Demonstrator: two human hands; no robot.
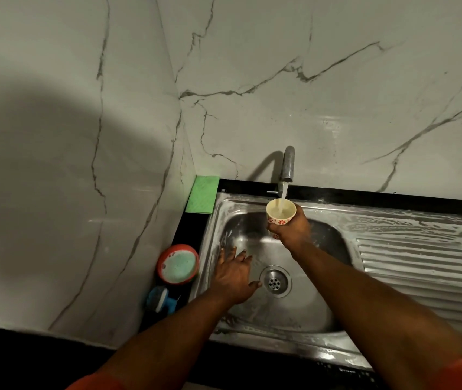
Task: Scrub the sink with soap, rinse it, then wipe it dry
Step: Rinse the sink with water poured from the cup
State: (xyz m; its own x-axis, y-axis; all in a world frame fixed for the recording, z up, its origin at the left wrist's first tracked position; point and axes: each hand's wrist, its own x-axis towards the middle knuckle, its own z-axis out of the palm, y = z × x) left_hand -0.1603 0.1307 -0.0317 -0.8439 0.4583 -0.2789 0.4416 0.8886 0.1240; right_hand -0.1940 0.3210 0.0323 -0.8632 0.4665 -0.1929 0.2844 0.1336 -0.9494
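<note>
With the right hand (pixel 290 230) curled round the cup (pixel 280 213) just below the tap (pixel 288 164), best fill it (short of brimming) and pour down the sink (pixel 322 311) walls beneath, where the left hand (pixel 234 274) rests flat, fingers spread.

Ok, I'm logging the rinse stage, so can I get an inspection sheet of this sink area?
Surface: steel sink and ribbed drainboard wet, with soapy streaks.
Job's things: tap running into patterned cup; green cloth at back left corner; red soap tub and blue scrubber left of sink.
Clutter: nothing seen.
Hands: left hand flat in the basin, fingers spread; right hand holds the cup under the tap.
Cables: nothing seen.
Surroundings: veined marble wall; black counter edge.
</note>
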